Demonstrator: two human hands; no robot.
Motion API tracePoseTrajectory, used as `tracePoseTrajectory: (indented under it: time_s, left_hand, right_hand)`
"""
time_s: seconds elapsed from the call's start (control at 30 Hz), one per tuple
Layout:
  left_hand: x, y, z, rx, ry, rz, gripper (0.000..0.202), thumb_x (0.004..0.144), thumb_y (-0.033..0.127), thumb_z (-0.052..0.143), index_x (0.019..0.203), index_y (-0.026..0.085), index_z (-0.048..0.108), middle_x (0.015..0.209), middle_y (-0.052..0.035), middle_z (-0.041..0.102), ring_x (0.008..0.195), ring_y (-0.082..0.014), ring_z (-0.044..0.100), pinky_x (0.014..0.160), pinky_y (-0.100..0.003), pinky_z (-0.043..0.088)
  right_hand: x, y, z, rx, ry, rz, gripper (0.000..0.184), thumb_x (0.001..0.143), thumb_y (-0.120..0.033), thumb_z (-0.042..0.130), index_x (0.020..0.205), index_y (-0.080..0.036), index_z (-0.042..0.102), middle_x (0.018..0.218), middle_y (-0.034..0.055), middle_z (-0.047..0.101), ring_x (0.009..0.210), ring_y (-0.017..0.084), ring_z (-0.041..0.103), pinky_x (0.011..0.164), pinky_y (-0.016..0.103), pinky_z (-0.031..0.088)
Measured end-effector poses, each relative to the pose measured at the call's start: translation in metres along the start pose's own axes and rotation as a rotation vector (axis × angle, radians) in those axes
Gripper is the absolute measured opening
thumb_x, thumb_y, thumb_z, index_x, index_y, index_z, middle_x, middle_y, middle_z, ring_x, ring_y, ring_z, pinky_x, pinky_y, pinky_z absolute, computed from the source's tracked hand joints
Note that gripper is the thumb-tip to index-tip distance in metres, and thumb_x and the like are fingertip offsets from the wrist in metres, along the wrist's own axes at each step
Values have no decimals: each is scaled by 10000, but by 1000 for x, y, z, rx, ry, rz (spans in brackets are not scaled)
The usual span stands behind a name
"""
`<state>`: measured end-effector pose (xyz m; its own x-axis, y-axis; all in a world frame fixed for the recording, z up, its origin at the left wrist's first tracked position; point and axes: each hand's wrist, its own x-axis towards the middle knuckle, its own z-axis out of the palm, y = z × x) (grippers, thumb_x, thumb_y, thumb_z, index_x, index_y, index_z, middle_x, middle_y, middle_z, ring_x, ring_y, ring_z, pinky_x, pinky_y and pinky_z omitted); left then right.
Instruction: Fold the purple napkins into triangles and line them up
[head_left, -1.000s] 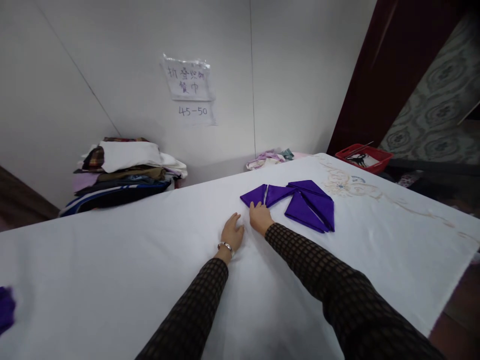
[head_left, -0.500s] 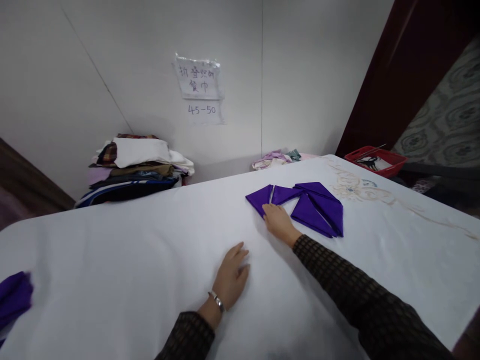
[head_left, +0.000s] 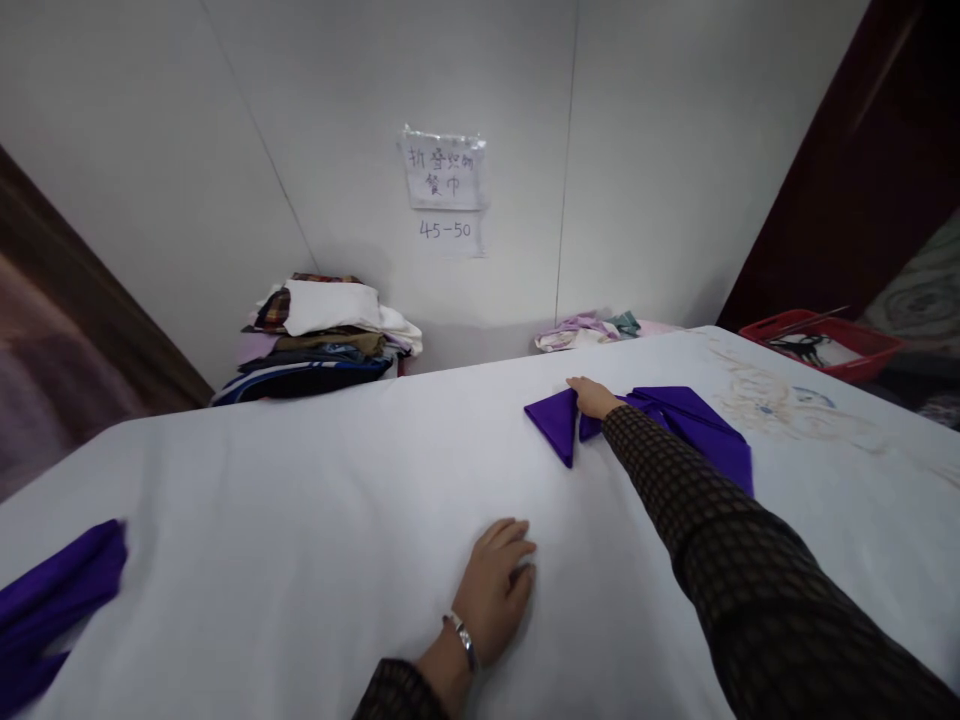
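My right hand [head_left: 595, 398] is stretched far over the white-covered table [head_left: 315, 530], fingers closed at the upper corner of a folded purple napkin [head_left: 556, 425]. This napkin lies flat as a small triangle. Just right of it, more folded purple napkins [head_left: 694, 425] lie close together, partly hidden behind my right hand and sleeve. My left hand [head_left: 496, 585], with a silver bracelet at the wrist, rests on the cloth nearer to me, fingers loosely spread and holding nothing. Crumpled purple fabric [head_left: 60, 600] lies at the left edge, cut off by the frame.
A pile of folded clothes [head_left: 322, 345] stands beyond the table's back edge at left. Further right are small light cloths [head_left: 581, 330] and a red basket [head_left: 847, 345] with items inside. Handwritten paper [head_left: 446, 190] hangs on the wall.
My right hand has moved from the triangular napkin's lower side to its upper corner. My left hand stays on the cloth. The view has turned left, showing more of the crumpled purple fabric.
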<state>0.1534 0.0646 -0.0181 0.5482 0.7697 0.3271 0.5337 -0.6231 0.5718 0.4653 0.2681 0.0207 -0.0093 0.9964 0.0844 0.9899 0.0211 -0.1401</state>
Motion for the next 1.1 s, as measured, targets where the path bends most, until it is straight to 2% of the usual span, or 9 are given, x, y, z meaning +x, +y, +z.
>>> tracePoseTrajectory:
  time_s: [0.23, 0.47, 0.77, 0.93, 1.1]
  left_hand:
    - [0, 1, 0, -20, 4, -14, 263, 773, 135, 533, 995, 227, 642, 1218, -68, 602, 1194, -238, 485, 1005, -501, 420]
    - [-1, 2, -2, -18, 4, -17, 259, 789, 154, 530, 1004, 245, 642, 1224, -57, 599, 1198, -237, 483, 1010, -489, 420]
    - [-3, 0, 0, 6, 3, -23, 274, 794, 156, 518, 1019, 253, 640, 1230, -47, 599, 1208, -233, 477, 1003, -468, 437]
    - [-3, 1, 0, -4, -9, -26, 271, 797, 156, 515, 1020, 246, 639, 1236, -53, 595, 1215, -236, 470, 1005, -466, 434]
    - [-3, 1, 0, -9, -13, -29, 259, 801, 158, 518, 1011, 246, 640, 1234, -57, 596, 1216, -242, 469, 1004, -474, 432]
  right_hand:
    - [15, 23, 2, -26, -42, 24, 552, 763, -26, 409, 1301, -108, 504, 1320, 118, 522, 1220, 209, 470, 1030, 295, 329]
    - [30, 38, 5, -15, -55, 22, 546, 731, -31, 425, 1247, -136, 570, 1250, 86, 587, 1154, 199, 534, 985, 271, 375]
    - [36, 42, 9, 4, -18, -1, 446, 708, -52, 461, 1070, -180, 687, 1113, 58, 672, 1054, 183, 583, 929, 248, 395]
    - [32, 39, 9, 7, 10, 30, 373, 733, -83, 469, 1012, -170, 701, 1040, 70, 693, 992, 183, 601, 871, 239, 414]
    - [29, 39, 9, 15, 28, 33, 356, 738, -76, 467, 1003, -135, 697, 1046, 103, 685, 998, 212, 601, 880, 272, 425]
